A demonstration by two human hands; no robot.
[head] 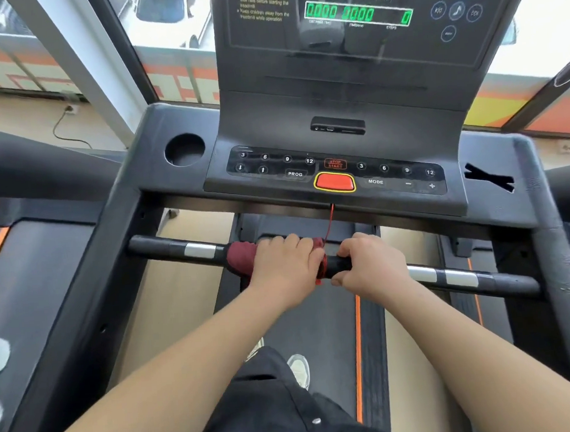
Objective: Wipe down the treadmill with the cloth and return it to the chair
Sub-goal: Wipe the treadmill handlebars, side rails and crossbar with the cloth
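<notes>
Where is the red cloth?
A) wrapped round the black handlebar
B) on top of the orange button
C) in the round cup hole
A: the red cloth is wrapped round the handlebar, with the left hand gripping over it.

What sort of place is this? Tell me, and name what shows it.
Probably a gym: the person stands at a treadmill console with a lit green display, a second treadmill belt lies alongside on the left, and the left hand grips a cloth round the handlebar.
</notes>
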